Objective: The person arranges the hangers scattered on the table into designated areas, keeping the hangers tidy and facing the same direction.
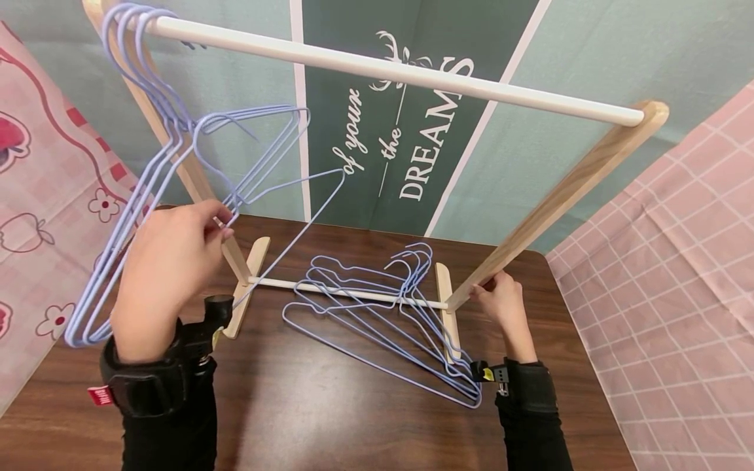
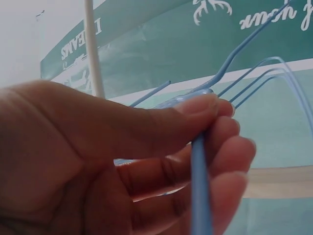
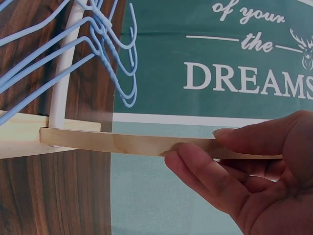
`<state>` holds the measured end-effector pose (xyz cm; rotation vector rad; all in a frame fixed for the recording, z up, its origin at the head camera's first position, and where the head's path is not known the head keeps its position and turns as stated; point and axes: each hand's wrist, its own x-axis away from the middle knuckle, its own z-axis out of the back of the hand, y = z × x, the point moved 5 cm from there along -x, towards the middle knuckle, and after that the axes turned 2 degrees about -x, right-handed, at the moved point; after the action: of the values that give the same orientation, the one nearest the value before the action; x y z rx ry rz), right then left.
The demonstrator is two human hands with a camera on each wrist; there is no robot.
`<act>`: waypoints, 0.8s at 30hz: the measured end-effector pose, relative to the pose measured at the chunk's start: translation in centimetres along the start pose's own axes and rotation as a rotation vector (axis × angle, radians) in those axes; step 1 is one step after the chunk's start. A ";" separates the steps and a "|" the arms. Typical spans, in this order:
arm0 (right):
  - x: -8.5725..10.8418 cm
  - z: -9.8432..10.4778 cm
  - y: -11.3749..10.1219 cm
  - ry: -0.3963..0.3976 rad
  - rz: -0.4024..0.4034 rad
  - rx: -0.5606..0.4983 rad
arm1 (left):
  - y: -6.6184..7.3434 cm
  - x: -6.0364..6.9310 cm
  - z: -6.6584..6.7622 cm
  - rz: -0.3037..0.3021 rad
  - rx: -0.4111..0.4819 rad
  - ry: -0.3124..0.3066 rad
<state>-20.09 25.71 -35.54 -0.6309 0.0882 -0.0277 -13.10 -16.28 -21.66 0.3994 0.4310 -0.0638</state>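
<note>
Left of centre, the left hand (image 1: pixel 173 261) pinches a thin blue wire hanger (image 2: pixel 200 186), seemingly to hang it; lower right, the right hand (image 1: pixel 503 299) grips a flat pale-wood upright (image 1: pixel 558 208). Next probably calls for lifting onto the round white rail (image 1: pixel 400 70).

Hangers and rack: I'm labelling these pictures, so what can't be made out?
Left wrist view: the bottom edge cuts off the held hanger.
Head view: the left hand and wrist camera hide part of that hanger.
Head view: the top edge clips the left post.
Right wrist view: the left edge cuts off the lower hangers; the right hand covers part of the right post.
</note>
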 end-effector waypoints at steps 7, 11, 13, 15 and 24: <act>0.1 0.0 0.0 -0.005 0.003 -0.002 | 0.1 -0.1 1.0 -0.039 -0.011 0.064; 0.0 -0.1 0.1 0.002 0.003 0.002 | -0.2 -0.2 1.2 -0.042 -0.020 0.094; 0.0 -0.1 0.1 0.008 0.010 0.004 | -0.6 -0.3 1.2 -0.037 -0.024 0.102; 0.0 -0.1 0.0 0.015 0.019 0.006 | -1.0 -0.3 1.3 -0.036 -0.035 0.108; 0.1 -0.1 0.0 0.024 0.030 0.006 | -2.5 -0.7 1.8 -0.047 -0.061 0.151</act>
<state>-20.01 25.63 -35.62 -0.6237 0.1212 -0.0064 -13.40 -19.27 -20.73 0.3349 0.5901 -0.0660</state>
